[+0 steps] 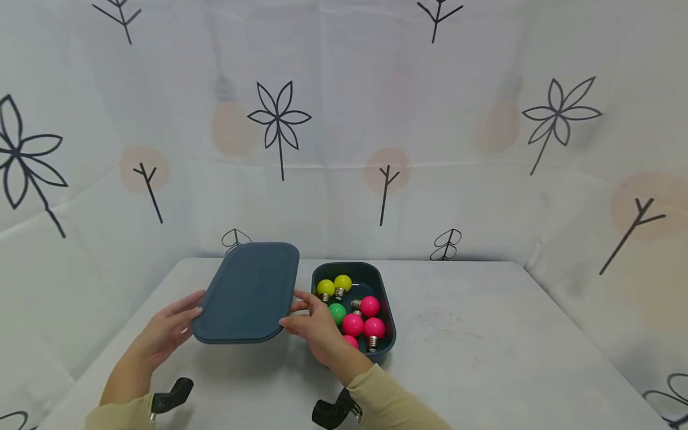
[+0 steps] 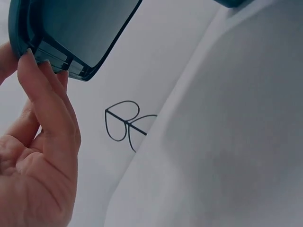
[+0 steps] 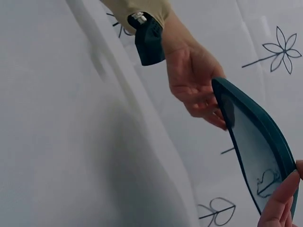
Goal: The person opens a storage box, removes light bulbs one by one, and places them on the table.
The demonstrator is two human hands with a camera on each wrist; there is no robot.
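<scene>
A dark blue-grey rectangular lid point(image 1: 248, 292) with rounded corners is held up above the table, tilted. My left hand point(image 1: 168, 328) grips its left edge; in the left wrist view the fingertips point(image 2: 29, 61) press the lid's ribbed underside near a corner. On the opposite edge, my right hand point(image 1: 317, 328) pinches the rim between thumb and fingers. Just right of the lid stands a matching dark bin point(image 1: 388, 310), partly hidden behind my right hand. Inside lie several bulbs with metal screw bases: yellow bulbs point(image 1: 343, 282), a green bulb point(image 1: 337, 313) and pink bulbs point(image 1: 374, 327).
The white table point(image 1: 473, 334) extends to the right of the bin. Behind it hangs a pale cloth point(image 1: 344, 119) printed with line-drawn flowers and twigs. A black camera mount point(image 1: 173, 395) sits on my left wrist, another mount point(image 1: 333, 411) on my right.
</scene>
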